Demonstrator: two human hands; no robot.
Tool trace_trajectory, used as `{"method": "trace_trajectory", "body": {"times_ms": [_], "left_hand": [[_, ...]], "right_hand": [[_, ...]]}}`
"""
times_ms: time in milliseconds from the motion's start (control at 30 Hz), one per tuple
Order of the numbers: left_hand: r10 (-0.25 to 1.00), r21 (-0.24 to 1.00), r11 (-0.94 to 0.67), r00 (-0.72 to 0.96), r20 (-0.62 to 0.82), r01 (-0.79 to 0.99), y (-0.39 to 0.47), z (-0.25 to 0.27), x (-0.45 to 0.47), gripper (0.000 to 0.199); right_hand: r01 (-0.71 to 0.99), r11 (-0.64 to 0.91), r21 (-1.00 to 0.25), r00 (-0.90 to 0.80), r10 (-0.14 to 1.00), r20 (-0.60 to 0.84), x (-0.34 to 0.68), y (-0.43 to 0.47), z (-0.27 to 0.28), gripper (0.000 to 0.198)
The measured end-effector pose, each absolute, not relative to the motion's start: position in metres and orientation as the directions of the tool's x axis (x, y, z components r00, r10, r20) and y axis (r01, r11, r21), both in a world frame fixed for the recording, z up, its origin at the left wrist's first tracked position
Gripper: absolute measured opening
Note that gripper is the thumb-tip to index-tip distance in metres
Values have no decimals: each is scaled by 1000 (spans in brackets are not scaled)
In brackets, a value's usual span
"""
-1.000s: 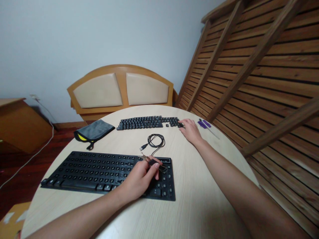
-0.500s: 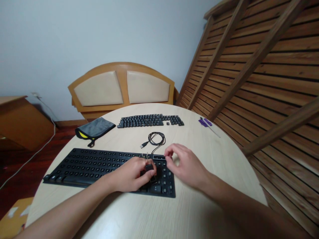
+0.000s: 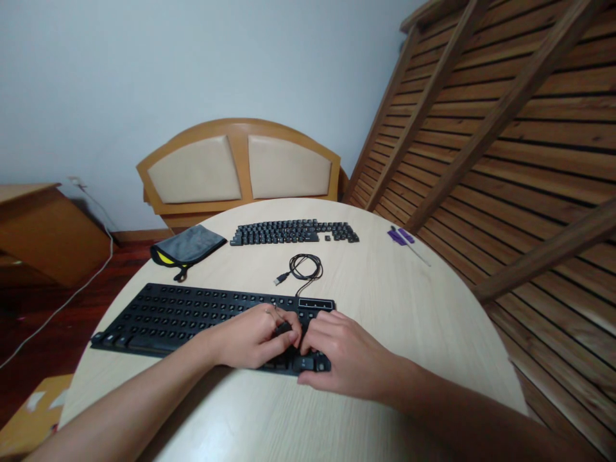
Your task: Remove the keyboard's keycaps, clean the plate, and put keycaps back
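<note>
A black keyboard point(image 3: 192, 314) with most of its keycaps off lies across the near part of the table. My left hand point(image 3: 262, 337) is closed over its right half, around a small black tool with thin wire loops, which looks like a keycap puller point(image 3: 283, 328). The fingers hide most of it. Beside it, my right hand point(image 3: 346, 353) rests on the number pad. Its fingers are bent down onto the keys and its thumb lies along the front edge, gripping the keyboard. A wide keycap point(image 3: 304, 364) is still seated near the right fingertips.
Loose black keycaps point(image 3: 274, 233) lie in rows at the back of the round table point(image 3: 385, 308). A coiled USB cable point(image 3: 308, 266) runs from the keyboard. A grey cloth pouch point(image 3: 190, 247) lies left; purple pieces with a thin rod point(image 3: 407, 239) lie right.
My right hand has moved left and down, from the keyboard's upper right corner onto the number pad beside my left hand. My left hand stays closed around the puller. The view has shifted slightly.
</note>
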State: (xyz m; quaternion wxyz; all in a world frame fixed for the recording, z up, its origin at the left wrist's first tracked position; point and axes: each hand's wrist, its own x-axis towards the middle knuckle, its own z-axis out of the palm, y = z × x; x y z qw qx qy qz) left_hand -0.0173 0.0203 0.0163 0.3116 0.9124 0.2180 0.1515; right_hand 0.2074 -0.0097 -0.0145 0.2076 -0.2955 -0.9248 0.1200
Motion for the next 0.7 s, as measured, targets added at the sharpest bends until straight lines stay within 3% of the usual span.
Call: {"method": "trace_trajectory", "body": {"times_ms": [200,367,600,700], "left_hand": [[524,591,-709,849,75,385,19,19,-17,18],[555,711,-565,830,-47,419,16,22,-15,14],[583,664,-607,813,-2,437,8,31,-9,14],[590,717,-521,803,-90,463,4,32,-7,15]], "right_hand": [[508,791,-342,-743,603,291,208,-9,-15,29],[508,789,-346,-743,605,287,208,-10,-17,28],[499,792,-351,-743,600,297,207,-10,-18,28],[492,807,-327,-752,583,306,207,-10,-18,28]]}}
